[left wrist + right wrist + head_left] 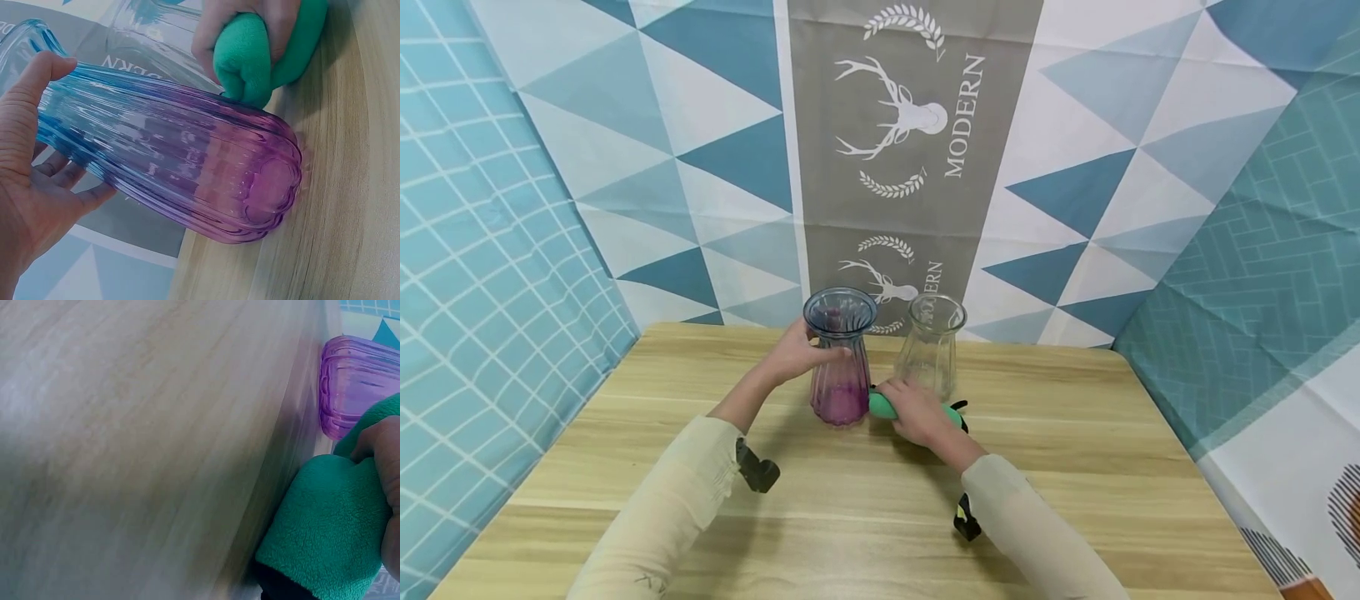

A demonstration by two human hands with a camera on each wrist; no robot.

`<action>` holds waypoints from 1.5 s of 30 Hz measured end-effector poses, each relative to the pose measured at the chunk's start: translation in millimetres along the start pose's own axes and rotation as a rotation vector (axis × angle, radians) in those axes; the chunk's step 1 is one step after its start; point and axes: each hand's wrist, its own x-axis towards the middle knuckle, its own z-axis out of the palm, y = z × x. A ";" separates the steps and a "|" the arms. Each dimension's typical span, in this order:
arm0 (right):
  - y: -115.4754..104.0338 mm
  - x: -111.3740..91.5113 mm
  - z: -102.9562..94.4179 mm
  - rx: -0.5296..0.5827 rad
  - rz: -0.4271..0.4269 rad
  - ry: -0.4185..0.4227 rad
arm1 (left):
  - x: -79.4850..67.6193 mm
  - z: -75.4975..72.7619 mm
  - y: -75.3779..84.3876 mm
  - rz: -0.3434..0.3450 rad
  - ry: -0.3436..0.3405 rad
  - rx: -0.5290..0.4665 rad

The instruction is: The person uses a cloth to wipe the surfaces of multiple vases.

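Note:
A ribbed glass vase, blue at the flared rim and fading to purple at the base, stands upright on the wooden table. Around its upper body, just below the rim, curl the thumb and fingers of my left hand. My right hand grips a bunched green cloth close to the vase's lower right side. In the left wrist view the folded cloth meets the vase's edge near its purple base. Black bits show at the cloth's ends, and the right hand covers its middle.
A clear glass vase stands right of the coloured one, just behind the right hand. The wooden table ends at a patterned backdrop with deer heads and triangles. Black wrist mounts hang under both sleeves.

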 end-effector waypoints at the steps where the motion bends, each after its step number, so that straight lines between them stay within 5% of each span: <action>1: 1.3 -0.4 -0.5 0.007 0.001 0.006 | 0.1 0.5 -0.6 0.002 0.002 0.004; 10: 3.0 6.1 -19.2 0.136 0.055 0.280 | -1.1 0.9 -0.7 0.036 0.010 -0.007; 16: -2.6 16.2 -34.4 0.148 -0.003 0.588 | 1.0 2.0 -1.0 0.033 0.011 -0.030; 20: -4.8 22.7 -40.9 0.149 -0.033 0.690 | 3.5 3.7 -0.7 0.054 0.001 -0.058; 28: -10.3 27.6 -45.4 0.114 -0.079 0.706 | 2.7 4.3 0.8 0.067 -0.010 -0.062; 45: -9.6 23.7 -29.5 0.044 -0.068 0.559 | 3.7 3.4 -0.9 0.054 -0.025 -0.074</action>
